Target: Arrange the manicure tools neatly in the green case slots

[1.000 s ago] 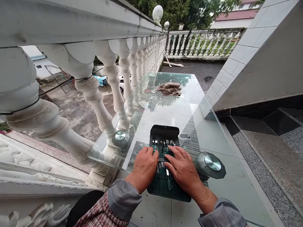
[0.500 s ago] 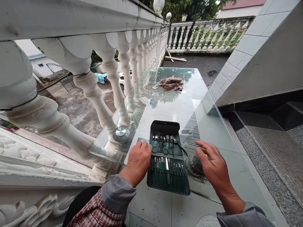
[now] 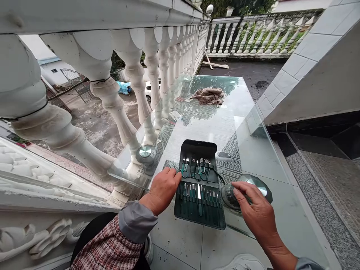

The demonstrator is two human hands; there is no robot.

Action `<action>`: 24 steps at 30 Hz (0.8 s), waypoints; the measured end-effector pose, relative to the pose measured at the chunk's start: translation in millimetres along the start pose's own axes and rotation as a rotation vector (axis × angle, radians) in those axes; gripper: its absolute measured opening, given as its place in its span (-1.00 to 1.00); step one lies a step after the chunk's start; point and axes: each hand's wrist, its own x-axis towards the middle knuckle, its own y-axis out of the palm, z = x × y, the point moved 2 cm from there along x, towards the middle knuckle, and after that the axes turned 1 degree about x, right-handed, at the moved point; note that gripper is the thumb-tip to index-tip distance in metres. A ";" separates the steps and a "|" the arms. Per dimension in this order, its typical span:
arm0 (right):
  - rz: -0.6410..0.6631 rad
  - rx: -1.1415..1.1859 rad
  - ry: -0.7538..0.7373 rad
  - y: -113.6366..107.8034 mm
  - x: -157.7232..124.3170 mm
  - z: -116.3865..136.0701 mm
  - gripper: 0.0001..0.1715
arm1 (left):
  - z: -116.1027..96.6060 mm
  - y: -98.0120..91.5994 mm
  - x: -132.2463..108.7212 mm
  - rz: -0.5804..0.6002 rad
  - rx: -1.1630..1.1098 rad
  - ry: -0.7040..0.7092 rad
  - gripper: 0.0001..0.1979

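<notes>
An open dark green manicure case (image 3: 200, 185) lies flat on the glass table (image 3: 253, 157), showing small scissors, clippers and several slim tools in rows. My left hand (image 3: 161, 189) rests on the glass at the case's left edge, fingertips touching it, holding nothing. My right hand (image 3: 257, 213) hovers to the right of the case with fingers apart, just in front of a round metal table fitting (image 3: 247, 191), and is empty.
A white stone balustrade (image 3: 118, 86) runs close along the table's left side. A crumpled brown cloth (image 3: 208, 95) lies at the far end of the glass. A second metal fitting (image 3: 145, 153) sits near the left corner. A tiled wall (image 3: 309, 67) rises on the right.
My right hand lifted off the tools in the case and moved out to the right. My left hand slid from the case to its left edge. The camera shifted slightly.
</notes>
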 end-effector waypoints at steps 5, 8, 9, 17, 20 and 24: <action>0.069 0.022 -0.080 7.0 -2.4 21.6 -0.76 | -1.5 1.3 -0.9 0.008 0.011 0.028 -0.85; 0.082 0.020 -0.152 4.3 -3.8 38.9 -0.76 | -3.7 -1.2 -2.7 -0.004 -0.013 0.028 -0.82; 0.081 0.016 -0.191 2.7 -5.4 44.4 -0.77 | -4.2 -2.5 -3.5 -0.006 -0.020 0.026 -0.82; 0.283 -0.231 -0.610 17.1 -47.7 71.4 -0.57 | -7.2 -13.2 -10.0 -0.042 -0.024 0.044 -0.86; 0.326 -0.341 -0.662 24.5 -57.9 72.1 -0.52 | -7.6 -13.5 -11.3 -0.042 -0.029 0.047 -0.87; 0.336 -0.362 -0.661 23.3 -61.7 71.8 -0.44 | -6.8 -14.9 -12.5 -0.031 -0.034 0.055 -0.89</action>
